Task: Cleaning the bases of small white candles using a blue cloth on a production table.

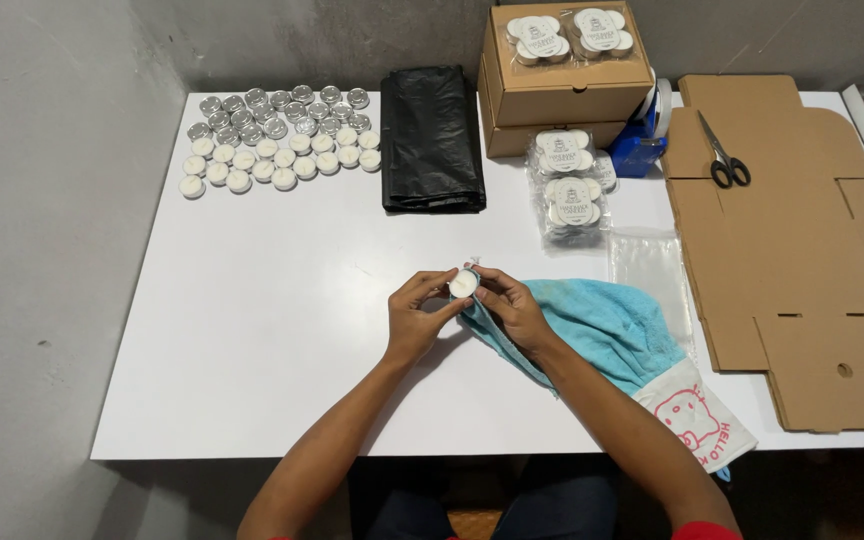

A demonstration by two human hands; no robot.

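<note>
grey walls are hemming a white desk (252, 330). both hands, left (417, 320) and right (512, 310), are pinching one small white tealight candle (463, 284) against a light blue cloth (602, 325). being held only by fingertips, it could slip and dent.

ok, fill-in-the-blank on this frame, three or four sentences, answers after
1. Both hands, left hand and right hand, hold one small white ____ above the table.
2. The right hand also holds a corner of the ____ cloth.
3. The scissors lie on flat ____.
4. The folded plastic bags beside the tealight rows are ____ in colour.

Missing words: tealight candle; blue; cardboard; black
</note>
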